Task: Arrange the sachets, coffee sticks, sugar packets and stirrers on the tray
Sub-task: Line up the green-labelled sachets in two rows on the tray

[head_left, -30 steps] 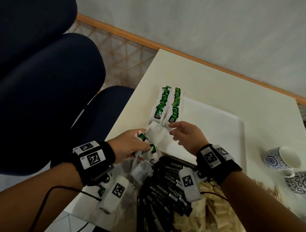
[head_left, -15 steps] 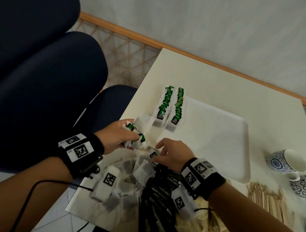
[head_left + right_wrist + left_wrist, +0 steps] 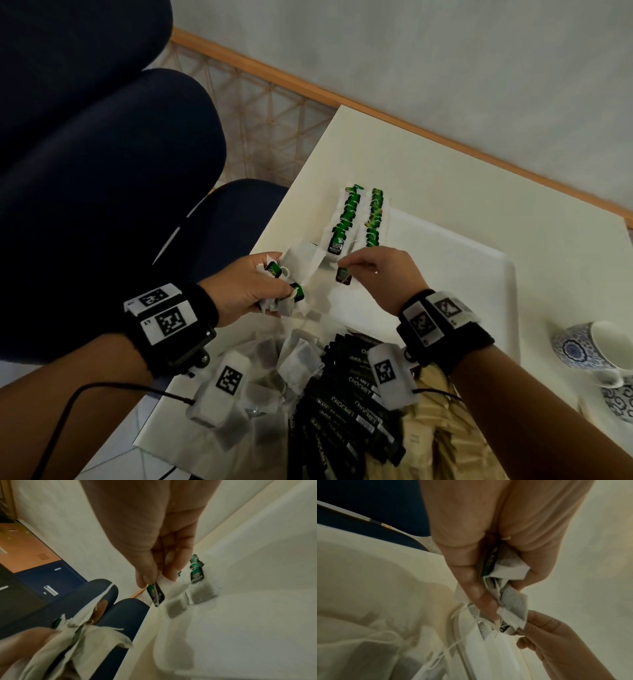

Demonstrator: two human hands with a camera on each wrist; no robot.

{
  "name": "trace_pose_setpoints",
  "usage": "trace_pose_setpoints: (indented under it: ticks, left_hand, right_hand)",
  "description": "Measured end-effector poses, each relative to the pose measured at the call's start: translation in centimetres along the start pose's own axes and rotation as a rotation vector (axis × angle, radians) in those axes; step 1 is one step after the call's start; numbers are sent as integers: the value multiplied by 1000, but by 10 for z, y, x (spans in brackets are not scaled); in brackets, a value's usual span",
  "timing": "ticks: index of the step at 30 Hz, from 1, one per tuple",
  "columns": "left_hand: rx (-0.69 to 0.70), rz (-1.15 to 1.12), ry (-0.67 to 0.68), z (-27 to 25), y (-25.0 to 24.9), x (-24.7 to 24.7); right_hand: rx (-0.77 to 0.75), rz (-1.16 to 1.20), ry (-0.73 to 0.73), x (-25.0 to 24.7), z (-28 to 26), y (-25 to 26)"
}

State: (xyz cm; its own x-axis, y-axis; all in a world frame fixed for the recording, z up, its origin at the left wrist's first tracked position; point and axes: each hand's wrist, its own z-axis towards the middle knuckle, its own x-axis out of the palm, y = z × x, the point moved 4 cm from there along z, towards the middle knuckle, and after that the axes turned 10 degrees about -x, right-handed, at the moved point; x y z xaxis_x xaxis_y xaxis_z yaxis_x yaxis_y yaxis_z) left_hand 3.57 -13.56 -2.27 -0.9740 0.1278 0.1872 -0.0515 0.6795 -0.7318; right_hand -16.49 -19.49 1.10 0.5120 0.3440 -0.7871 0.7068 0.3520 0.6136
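Pinching one sachet (image 3: pixel 343 276) in right hand (image 3: pixel 383 274) grip, left hand (image 3: pixel 245 291) fist clutching sachet bunch (image 3: pixel 294 274)

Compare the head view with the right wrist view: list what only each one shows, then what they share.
Only the head view shows the black coffee sticks, the patterned cups and the wrist bands.

Only the right wrist view shows the orange and blue cabinet by the wall.

Both show the right hand pinching one tea bag's green tag, the left hand holding a bunch of tea bags, the tea bag rows on the white tray, and the blue chair.
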Motion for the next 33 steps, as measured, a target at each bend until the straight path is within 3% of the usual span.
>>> trace_pose_setpoints:
  ticks: [5, 9, 18, 22, 33]
  left_hand:
    - [-12, 3, -8, 1, -1, -10]
    - [-29, 21, -1, 5, 0, -16]
    - [-50, 53, 29, 16, -1, -11]
    - [-52, 56, 59, 18, -3, -3]
    - [-59, 74, 128, 17, -7, 32]
  right_hand:
    - [-61, 135, 29, 19, 19, 5]
    - [54, 248, -47, 31, 36, -12]
    - [133, 219, -179, 25, 50, -36]
    - [121, 198, -168, 23, 48, -38]
    - [-447, -75, -130, 0, 5, -3]
